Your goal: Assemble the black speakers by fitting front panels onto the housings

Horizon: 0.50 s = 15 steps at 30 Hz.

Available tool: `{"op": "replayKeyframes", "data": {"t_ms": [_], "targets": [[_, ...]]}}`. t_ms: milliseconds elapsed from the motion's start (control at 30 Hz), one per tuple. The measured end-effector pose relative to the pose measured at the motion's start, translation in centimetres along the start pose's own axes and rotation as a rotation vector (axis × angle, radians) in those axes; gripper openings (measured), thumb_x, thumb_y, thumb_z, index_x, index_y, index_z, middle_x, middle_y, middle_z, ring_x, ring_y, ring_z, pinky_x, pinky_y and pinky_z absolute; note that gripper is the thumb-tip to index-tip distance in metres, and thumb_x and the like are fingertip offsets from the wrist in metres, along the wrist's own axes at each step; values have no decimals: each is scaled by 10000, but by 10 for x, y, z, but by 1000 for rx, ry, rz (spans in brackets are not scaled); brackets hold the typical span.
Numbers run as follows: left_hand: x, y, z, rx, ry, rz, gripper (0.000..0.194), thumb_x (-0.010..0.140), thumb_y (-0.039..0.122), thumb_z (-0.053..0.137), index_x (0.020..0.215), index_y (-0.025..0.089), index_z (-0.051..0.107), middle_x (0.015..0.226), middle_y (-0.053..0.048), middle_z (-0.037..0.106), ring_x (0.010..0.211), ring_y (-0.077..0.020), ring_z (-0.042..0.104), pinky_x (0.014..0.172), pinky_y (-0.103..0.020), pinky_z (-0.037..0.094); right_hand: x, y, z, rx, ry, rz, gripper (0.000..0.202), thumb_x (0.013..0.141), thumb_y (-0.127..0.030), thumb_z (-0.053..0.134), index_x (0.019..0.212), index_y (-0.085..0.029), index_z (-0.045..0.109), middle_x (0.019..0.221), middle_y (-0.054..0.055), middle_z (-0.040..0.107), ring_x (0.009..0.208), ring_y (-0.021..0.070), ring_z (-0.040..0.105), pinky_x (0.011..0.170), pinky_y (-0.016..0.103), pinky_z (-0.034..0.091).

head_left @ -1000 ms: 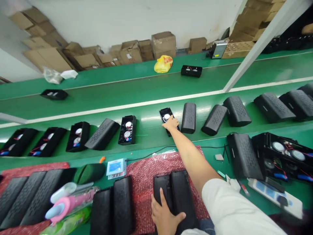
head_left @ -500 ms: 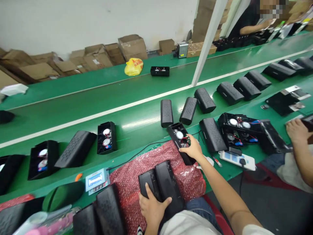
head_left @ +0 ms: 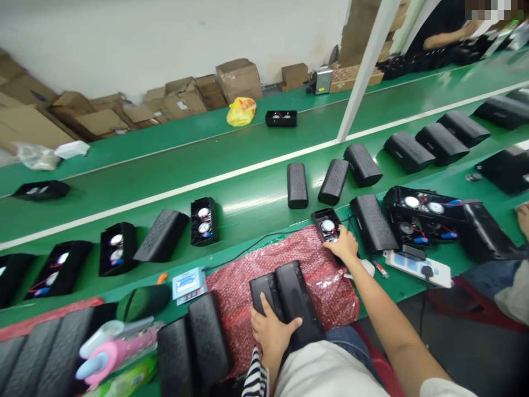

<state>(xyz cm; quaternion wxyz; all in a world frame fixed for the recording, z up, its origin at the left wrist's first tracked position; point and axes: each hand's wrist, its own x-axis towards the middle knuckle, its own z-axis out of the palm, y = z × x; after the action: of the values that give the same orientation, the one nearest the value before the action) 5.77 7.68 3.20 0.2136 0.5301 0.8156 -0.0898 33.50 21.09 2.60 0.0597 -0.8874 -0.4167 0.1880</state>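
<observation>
My right hand (head_left: 346, 245) grips an open black speaker housing (head_left: 320, 218) at the far edge of a red bubble-wrap mat (head_left: 237, 286). A round silver part and wires show inside that housing; my hand hides its near end. My left hand (head_left: 270, 328) lies with fingers spread over two black speaker shells, the left shell (head_left: 264, 284) and the right shell (head_left: 300, 298). These shells lie side by side on the mat's near edge, against my lap. Just right of my right hand is a closed black speaker (head_left: 374, 223).
Closed speakers (head_left: 297, 184) and open housings (head_left: 204, 220) line the green belt (head_left: 248, 207). More shells (head_left: 209, 331) stand left of the mat. A blue-white box (head_left: 189, 284), a power strip (head_left: 419, 267) and a pink item (head_left: 115, 353) lie on the bench. Co-workers sit at right and far right.
The view has swung left, so most things appear shifted to the right. My right hand and the open housing have moved slightly away from the mat's middle. My left hand stays on the two shells.
</observation>
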Motion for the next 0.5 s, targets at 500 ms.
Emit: {"op": "replayKeyframes", "data": {"t_ms": [500], "targets": [[-6,1,-3,-194,-258,-140,1446,288,515,856,1494,211,120,1543,-247,-56,1403,-453,-5,1093,-553,110,-49,-321,109,427,-557,-461,275,926,-335,468,1068,-147,610,1054,86,648,997,195,597,905,350,455]]}}
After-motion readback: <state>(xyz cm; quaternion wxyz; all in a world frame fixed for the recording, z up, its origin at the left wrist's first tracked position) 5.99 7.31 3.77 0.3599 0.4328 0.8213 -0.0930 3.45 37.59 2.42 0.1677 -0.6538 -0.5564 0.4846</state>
